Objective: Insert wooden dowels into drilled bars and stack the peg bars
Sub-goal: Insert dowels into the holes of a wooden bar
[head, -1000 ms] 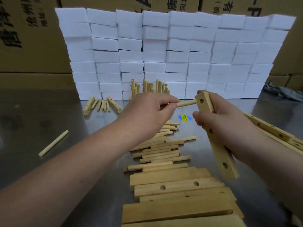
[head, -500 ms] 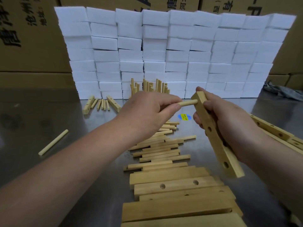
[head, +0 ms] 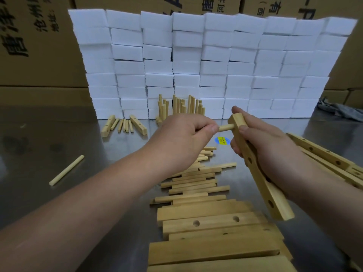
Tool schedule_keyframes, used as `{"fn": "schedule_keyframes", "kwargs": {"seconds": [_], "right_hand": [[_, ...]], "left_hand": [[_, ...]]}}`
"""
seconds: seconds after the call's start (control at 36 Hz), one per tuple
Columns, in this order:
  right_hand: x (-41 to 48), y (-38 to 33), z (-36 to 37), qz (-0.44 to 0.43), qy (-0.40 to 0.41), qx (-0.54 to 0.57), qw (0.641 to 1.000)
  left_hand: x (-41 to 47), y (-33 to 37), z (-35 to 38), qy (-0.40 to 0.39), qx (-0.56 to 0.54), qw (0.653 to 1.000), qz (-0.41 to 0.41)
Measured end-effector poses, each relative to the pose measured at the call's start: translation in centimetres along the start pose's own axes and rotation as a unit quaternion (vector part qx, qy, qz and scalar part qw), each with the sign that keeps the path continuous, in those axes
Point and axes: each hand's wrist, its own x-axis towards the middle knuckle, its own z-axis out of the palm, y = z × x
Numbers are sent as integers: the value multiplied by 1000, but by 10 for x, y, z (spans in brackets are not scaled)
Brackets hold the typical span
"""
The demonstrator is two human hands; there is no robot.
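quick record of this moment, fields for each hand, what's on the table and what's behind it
left hand: pinches a dowel, level, its tip at the bar's upper end
right hand: grips the drilled bar, tilted, off the steel table
insertion depth: cannot tell
near edge: flat drilled bars, loose dowels beyond them
left side: one stray dowel
backdrop: wall of white foam blocks, cardboard boxes behind

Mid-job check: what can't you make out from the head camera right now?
- The dowel: back end hidden in the left hand; depth inside the bar unseen, head view.
- The bar: middle stretch covered by the right hand.
- The nearest flat bars: cut off by the bottom edge.
- The blue sticker: print too small to read.
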Motion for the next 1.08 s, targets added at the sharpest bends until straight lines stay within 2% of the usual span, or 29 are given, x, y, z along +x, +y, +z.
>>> {"fn": "schedule_keyframes", "kwargs": {"seconds": [0.11,0.22,0.39,0.5,0.64,0.75,0.89,0.97,1.08], "right_hand": [[-3,-1,2,-15,-5,-18,1000],[-5,-5,2,-43,4,-48,998],[-7,-17,-5,-36,-18,-22,999],[-6,-18,-3,-1,-26,52,998],[-3,-14,-4,-8,-4,0,1000],[-4,-10,3,-10,-14,1,1000],[-6,-10,6,-31,-20,32,999],[-7,-7,7,-42,-18,26,999],[-8,0,11,-52,-14,22,998]], "left_hand": [[0,1,2,-5,-50,997,-54],[-2,6,0,-67,-220,962,-146],[4,10,-9,-56,-216,967,-122],[8,9,-17,-5,-229,965,-131],[14,4,-29,66,-201,967,-142],[14,3,-28,104,-23,991,-79],[6,2,-25,168,139,975,33],[5,0,-24,165,129,977,37],[6,-3,-20,161,57,985,-18]]}}
